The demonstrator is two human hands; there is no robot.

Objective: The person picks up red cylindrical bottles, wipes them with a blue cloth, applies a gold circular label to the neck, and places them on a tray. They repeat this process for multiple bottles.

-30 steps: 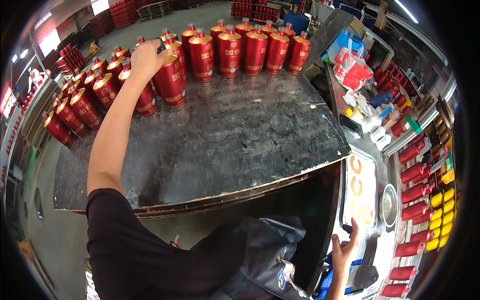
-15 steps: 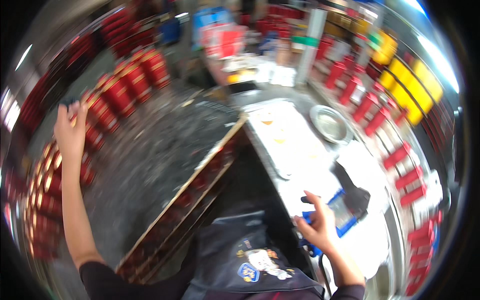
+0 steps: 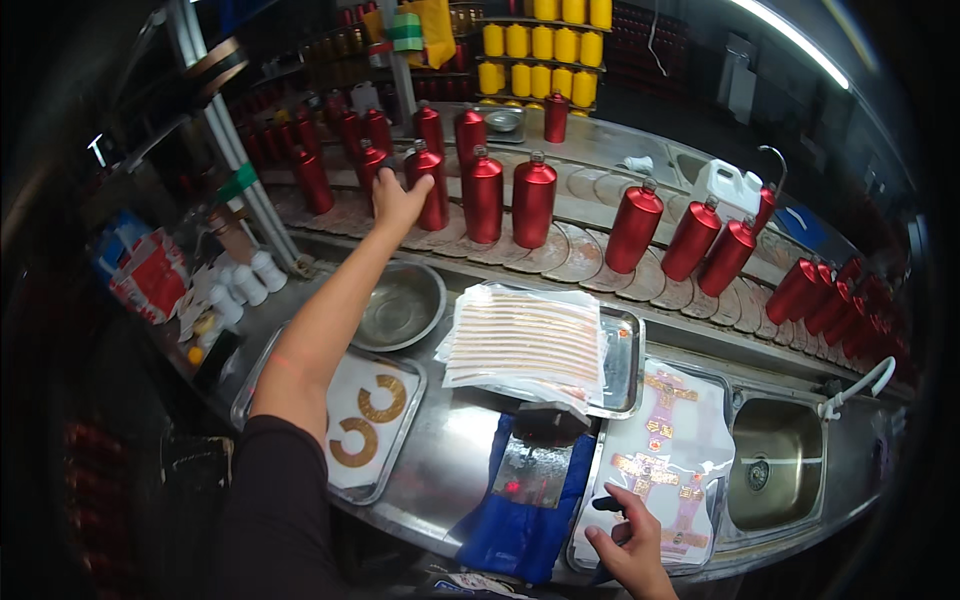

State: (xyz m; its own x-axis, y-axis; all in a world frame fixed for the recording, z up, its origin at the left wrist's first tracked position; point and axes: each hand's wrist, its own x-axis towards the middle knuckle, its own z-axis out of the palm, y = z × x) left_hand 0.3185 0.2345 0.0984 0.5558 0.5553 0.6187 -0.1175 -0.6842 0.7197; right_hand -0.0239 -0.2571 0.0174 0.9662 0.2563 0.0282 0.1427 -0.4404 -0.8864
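Note:
My left hand [image 3: 398,205] reaches over the counter to a row of glossy red bottles. Its thumb and forefinger are spread, the thumb in front of one red bottle [image 3: 432,200] and the forefinger beside another red bottle [image 3: 368,163]; I see no firm grip. Something dark covers that forefinger's tip. Low at the right, my right hand [image 3: 635,553] has its fingers apart and holds nothing, a black cover on one finger. Beneath and beside it is a tray [image 3: 722,400] bearing gold and pink cross-shaped decal sheets.
Red bottles stand on a slatted conveyor [image 3: 545,260]. Before it lie a metal bowl [image 3: 405,310], a tray [image 3: 385,490] of gold ring-shaped pieces, stacked striped sheets [image 3: 525,340] and a blue cloth [image 3: 500,540]. A sink [image 3: 750,510] is at right, a metal post [image 3: 225,150] at left.
My view has swung right, from a round table with gold-banded red containers to the counter and conveyor. My left hand has left those containers and is now at the red bottles.

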